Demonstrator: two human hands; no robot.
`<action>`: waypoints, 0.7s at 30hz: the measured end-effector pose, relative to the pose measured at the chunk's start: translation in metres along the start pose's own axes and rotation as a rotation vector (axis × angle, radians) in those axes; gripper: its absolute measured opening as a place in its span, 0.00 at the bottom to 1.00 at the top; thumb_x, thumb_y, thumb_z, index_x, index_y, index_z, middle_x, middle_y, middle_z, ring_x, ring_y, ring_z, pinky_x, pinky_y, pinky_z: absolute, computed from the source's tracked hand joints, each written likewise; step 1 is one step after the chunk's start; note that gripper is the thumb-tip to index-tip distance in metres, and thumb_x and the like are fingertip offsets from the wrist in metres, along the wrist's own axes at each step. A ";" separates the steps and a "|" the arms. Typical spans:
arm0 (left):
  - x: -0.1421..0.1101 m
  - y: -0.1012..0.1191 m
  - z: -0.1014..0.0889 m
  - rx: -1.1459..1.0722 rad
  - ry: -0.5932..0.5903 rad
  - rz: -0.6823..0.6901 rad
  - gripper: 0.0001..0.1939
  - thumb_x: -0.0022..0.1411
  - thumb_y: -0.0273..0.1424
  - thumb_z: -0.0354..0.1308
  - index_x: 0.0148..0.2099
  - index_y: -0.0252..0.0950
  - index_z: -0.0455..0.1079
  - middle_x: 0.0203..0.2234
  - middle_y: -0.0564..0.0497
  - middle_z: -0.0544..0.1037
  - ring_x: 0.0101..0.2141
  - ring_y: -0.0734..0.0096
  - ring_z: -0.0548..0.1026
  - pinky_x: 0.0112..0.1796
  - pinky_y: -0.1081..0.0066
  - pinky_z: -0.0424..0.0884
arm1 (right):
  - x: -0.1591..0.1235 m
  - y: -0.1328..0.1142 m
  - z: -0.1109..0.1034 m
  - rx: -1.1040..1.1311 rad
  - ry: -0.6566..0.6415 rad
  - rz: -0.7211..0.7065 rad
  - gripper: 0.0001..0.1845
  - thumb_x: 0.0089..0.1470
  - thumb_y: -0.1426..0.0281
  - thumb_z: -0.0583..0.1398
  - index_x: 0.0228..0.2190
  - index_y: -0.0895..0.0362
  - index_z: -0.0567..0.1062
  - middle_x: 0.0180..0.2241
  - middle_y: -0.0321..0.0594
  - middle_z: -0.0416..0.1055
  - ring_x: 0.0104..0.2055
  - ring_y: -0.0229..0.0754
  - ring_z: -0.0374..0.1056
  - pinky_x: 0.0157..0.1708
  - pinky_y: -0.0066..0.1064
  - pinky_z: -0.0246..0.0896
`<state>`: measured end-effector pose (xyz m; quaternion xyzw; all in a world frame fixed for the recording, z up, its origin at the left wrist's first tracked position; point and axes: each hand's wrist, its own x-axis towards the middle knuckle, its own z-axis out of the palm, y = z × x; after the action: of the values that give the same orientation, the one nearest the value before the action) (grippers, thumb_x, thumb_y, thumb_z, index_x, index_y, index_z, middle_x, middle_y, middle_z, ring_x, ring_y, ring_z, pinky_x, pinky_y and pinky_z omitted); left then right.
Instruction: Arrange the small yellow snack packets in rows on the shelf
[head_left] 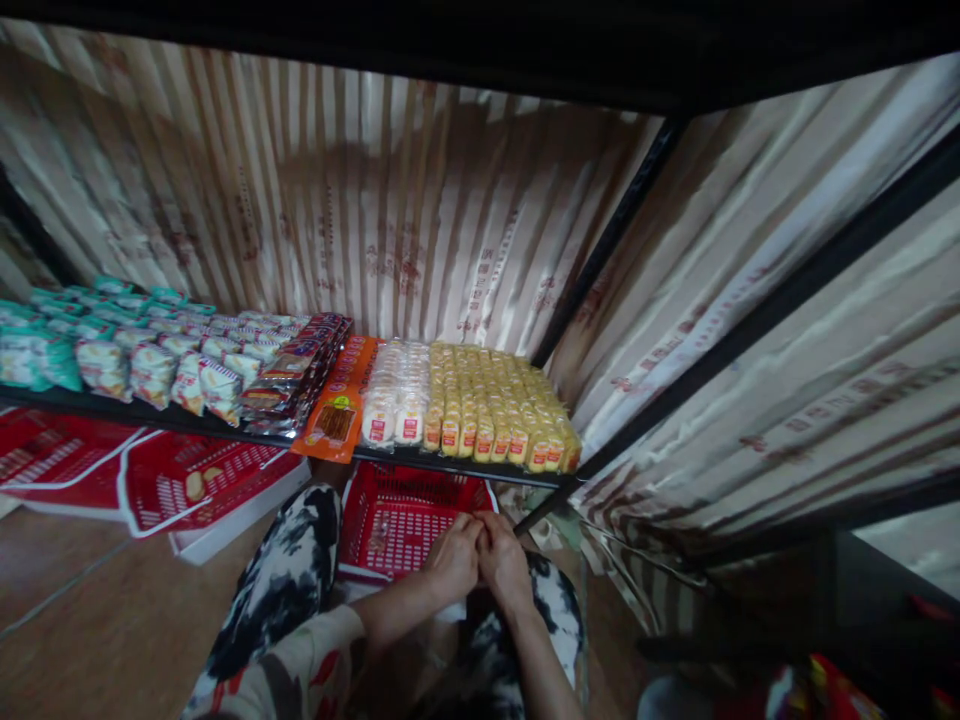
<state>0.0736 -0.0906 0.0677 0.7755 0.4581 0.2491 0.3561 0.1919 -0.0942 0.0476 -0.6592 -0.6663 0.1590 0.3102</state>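
My left hand (454, 556) and my right hand (504, 562) meet over the right part of a red plastic basket (401, 480), below the shelf edge. Both have curled fingers pressed together at the tips. Whatever may be between them is hidden. Just above on the black shelf stand tight rows of small yellow wrapped cakes (491, 410). White wrapped cakes (395, 400) are lined up left of these. An orange snack packet (334, 415) lies beside them, its front end over the shelf edge. A small clear wrapper or packet (379, 535) seems to rest in the basket.
Further left on the shelf are dark red packets (300, 375), white snack bags (176, 365) and green bags (45, 350). Another red basket (202, 480) stands on the floor at left. A black post (615, 235) rises at the shelf's right end, before a pleated curtain (420, 200).
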 end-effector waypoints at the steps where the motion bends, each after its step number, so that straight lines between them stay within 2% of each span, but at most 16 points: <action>1: -0.007 0.000 -0.004 -0.002 -0.009 -0.004 0.22 0.55 0.21 0.43 0.52 0.30 0.64 0.45 0.42 0.69 0.45 0.65 0.69 0.49 0.68 0.66 | -0.005 -0.005 0.001 0.000 -0.009 -0.001 0.18 0.51 0.74 0.47 0.39 0.60 0.73 0.41 0.48 0.70 0.42 0.44 0.68 0.47 0.34 0.61; 7: -0.044 -0.011 -0.027 -0.020 0.013 -0.020 0.25 0.53 0.20 0.42 0.52 0.31 0.65 0.46 0.42 0.69 0.47 0.66 0.69 0.51 0.68 0.65 | -0.025 -0.036 0.019 0.033 -0.027 -0.008 0.18 0.52 0.74 0.48 0.38 0.60 0.74 0.39 0.47 0.71 0.42 0.43 0.69 0.46 0.31 0.61; 11: -0.067 -0.032 -0.050 -0.018 0.042 -0.041 0.26 0.52 0.18 0.42 0.53 0.32 0.65 0.49 0.43 0.68 0.49 0.67 0.68 0.53 0.69 0.62 | -0.032 -0.057 0.044 0.066 -0.040 0.004 0.17 0.53 0.73 0.48 0.37 0.60 0.75 0.38 0.48 0.72 0.43 0.44 0.69 0.46 0.31 0.62; 15: -0.085 -0.057 -0.078 -0.010 0.070 -0.114 0.26 0.51 0.17 0.42 0.51 0.33 0.67 0.48 0.44 0.69 0.49 0.68 0.67 0.54 0.69 0.61 | -0.040 -0.073 0.067 0.092 -0.061 0.015 0.17 0.53 0.72 0.49 0.36 0.60 0.76 0.37 0.48 0.74 0.41 0.44 0.70 0.44 0.32 0.63; 21: -0.107 -0.082 -0.108 0.005 0.082 -0.150 0.24 0.52 0.16 0.41 0.47 0.32 0.69 0.45 0.44 0.71 0.51 0.68 0.66 0.55 0.68 0.58 | -0.056 -0.089 0.088 0.120 -0.045 0.027 0.17 0.53 0.67 0.49 0.33 0.58 0.76 0.35 0.47 0.75 0.38 0.45 0.72 0.39 0.34 0.67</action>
<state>-0.0956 -0.1240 0.0648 0.7289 0.5298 0.2519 0.3529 0.0643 -0.1386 0.0245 -0.6445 -0.6535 0.2178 0.3320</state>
